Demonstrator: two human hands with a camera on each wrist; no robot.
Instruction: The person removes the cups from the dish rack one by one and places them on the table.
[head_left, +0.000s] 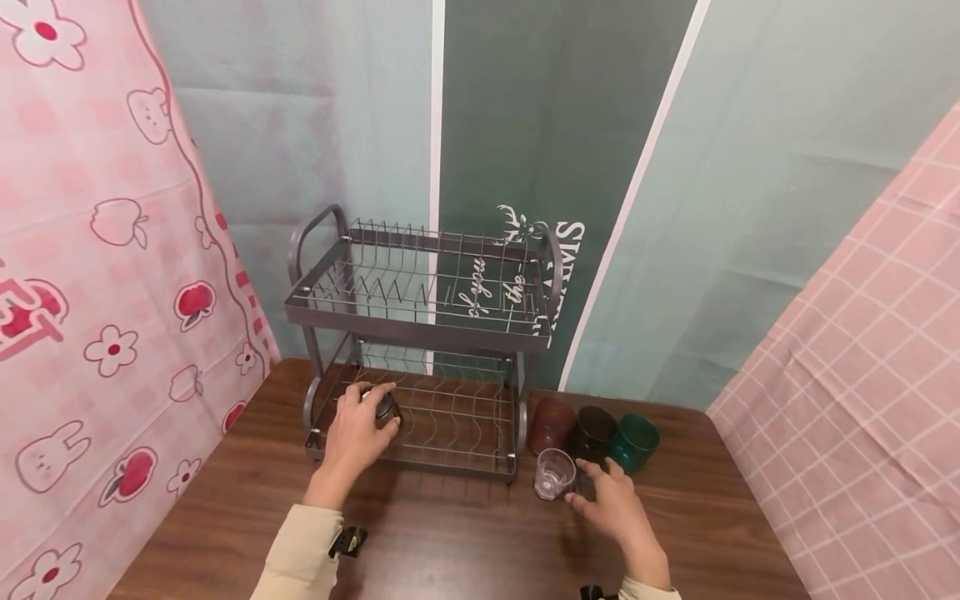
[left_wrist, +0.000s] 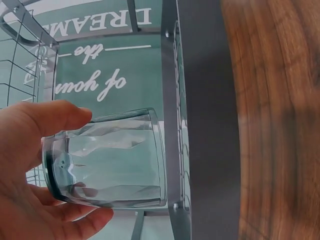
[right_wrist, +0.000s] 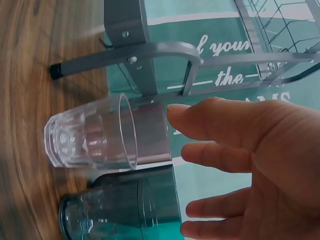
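Observation:
My left hand (head_left: pixel 362 429) grips a grey-tinted drinking glass (left_wrist: pixel 107 160) near its thick end, thumb on one side and fingers on the other. The glass looks upside down, its wide rim toward the lower tier of the dish rack (head_left: pixel 412 333), at that tier's left part. Whether it touches the wires is unclear. My right hand (head_left: pixel 617 507) has its fingers extended just right of and above a clear glass (head_left: pixel 553 475), which stands upright on the table. Nothing is held in that hand. Beside it stands a grey-tinted glass (right_wrist: pixel 100 215), partly hidden in the head view.
Behind the clear glass stand a reddish glass (head_left: pixel 552 425), a dark brown glass (head_left: pixel 596 429) and a teal glass (head_left: pixel 636 442). The wooden table (head_left: pixel 450 550) meets a printed curtain at the back and pink cloths at both sides. The rack's upper tier holds only wire dividers.

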